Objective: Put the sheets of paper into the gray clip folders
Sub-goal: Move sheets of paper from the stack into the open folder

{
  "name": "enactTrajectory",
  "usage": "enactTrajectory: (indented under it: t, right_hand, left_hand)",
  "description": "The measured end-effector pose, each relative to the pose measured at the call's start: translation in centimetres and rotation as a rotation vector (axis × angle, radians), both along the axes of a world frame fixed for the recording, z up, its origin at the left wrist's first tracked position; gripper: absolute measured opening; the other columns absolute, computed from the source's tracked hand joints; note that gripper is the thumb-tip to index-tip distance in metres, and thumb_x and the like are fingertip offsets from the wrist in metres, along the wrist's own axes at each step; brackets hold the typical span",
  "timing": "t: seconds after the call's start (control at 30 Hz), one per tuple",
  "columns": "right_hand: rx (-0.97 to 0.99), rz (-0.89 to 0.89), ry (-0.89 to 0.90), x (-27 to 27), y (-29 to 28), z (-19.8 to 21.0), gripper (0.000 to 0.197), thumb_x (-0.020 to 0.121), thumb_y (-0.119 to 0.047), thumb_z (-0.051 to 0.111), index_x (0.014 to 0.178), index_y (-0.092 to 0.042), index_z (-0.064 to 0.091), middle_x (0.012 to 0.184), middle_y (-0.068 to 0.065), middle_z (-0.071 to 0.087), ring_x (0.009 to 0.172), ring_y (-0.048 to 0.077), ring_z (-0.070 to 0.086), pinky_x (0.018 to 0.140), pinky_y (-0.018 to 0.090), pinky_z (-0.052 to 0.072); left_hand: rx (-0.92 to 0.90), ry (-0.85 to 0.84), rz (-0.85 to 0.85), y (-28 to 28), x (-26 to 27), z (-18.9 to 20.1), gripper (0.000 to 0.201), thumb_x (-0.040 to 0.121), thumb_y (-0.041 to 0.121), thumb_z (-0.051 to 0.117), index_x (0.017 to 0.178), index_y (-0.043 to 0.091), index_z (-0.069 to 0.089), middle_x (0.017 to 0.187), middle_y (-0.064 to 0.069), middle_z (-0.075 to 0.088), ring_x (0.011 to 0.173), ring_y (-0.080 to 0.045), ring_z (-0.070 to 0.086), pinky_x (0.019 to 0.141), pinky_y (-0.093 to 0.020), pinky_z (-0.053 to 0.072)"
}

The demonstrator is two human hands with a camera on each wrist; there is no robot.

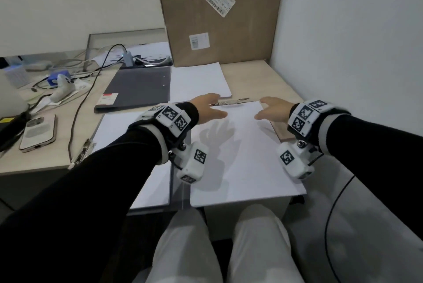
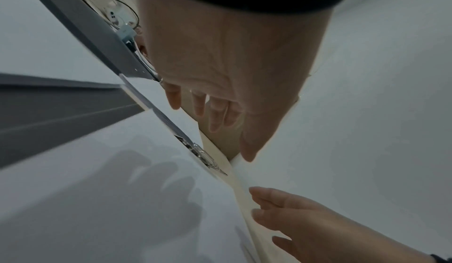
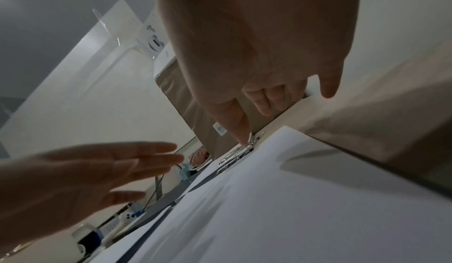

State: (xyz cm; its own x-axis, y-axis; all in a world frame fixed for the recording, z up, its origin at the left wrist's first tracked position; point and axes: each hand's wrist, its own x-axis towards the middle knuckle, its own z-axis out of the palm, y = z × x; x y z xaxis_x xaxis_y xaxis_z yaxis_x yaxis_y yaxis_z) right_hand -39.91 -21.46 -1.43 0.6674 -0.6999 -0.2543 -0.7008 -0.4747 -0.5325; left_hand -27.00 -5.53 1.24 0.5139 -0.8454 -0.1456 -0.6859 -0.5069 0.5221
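White sheets of paper (image 1: 242,145) lie at the centre of the head view on an open gray clip folder (image 1: 180,195), whose metal clip (image 1: 231,101) runs along the sheets' far edge. Both hands hover just above that edge with fingers straight and spread, holding nothing: the left hand (image 1: 209,108) at centre left, the right hand (image 1: 273,108) at centre right. A second, closed gray folder (image 1: 137,88) lies on the worktop (image 1: 34,159) at upper left of centre, with a stack of paper (image 1: 199,81) just beside it. A cardboard box (image 1: 217,12) stands at the top, a phone (image 1: 37,132) at left.
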Motion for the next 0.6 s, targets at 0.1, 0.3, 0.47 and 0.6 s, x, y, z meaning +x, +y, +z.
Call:
enactTrajectory:
  t: [0.1, 0.3, 0.47, 0.6]
  right_hand:
    - [-0.01, 0.016, 0.057, 2.2, -1.4, -0.2, 0.075, 0.09, -0.028, 0.057, 0.151, -0.011, 0.016, 0.16, 0.006, 0.017, 0.147, 0.023, 0.019, 0.116, 0.029, 0.02]
    - [-0.049, 0.027, 0.129, 4.5, -2.7, -1.4, 0.04, 0.087, -0.022, 0.051, 0.124, -0.005, 0.052, 0.127, 0.013, 0.057, 0.115, 0.029, 0.055, 0.091, 0.032, 0.043]
    - [-0.086, 0.086, 0.239, 5.2, -3.2, -2.8, 0.037, 0.092, -0.018, 0.044, 0.125, -0.003, 0.051, 0.127, 0.015, 0.056, 0.107, 0.028, 0.056, 0.08, 0.03, 0.043]
    - [-0.145, 0.085, 0.292, 5.8, -3.2, -3.3, 0.047, 0.093, -0.018, 0.039, 0.138, -0.002, 0.039, 0.146, 0.016, 0.04, 0.122, 0.03, 0.052, 0.09, 0.034, 0.042]
  left_hand:
    - [0.003, 0.036, -0.006, -4.0, 0.8, 0.0, 0.059, 0.092, 0.024, 0.055, 0.145, 0.012, 0.034, 0.148, -0.001, 0.042, 0.136, -0.017, 0.039, 0.109, -0.022, 0.028]
    - [0.009, 0.102, -0.009, -10.2, 2.1, -1.6, 0.052, 0.092, 0.005, 0.048, 0.142, 0.009, 0.039, 0.146, -0.007, 0.046, 0.135, -0.02, 0.043, 0.109, -0.026, 0.033]
    - [0.079, 0.089, -0.092, -13.2, 2.1, -2.3, 0.052, 0.094, 0.001, 0.038, 0.145, 0.01, 0.034, 0.149, -0.006, 0.041, 0.138, -0.019, 0.039, 0.105, -0.02, 0.032]
    - [0.06, 0.099, -0.101, -14.5, 2.2, -3.3, 0.048, 0.094, 0.008, 0.044, 0.142, 0.008, 0.038, 0.142, -0.007, 0.05, 0.131, -0.02, 0.047, 0.103, -0.021, 0.036]
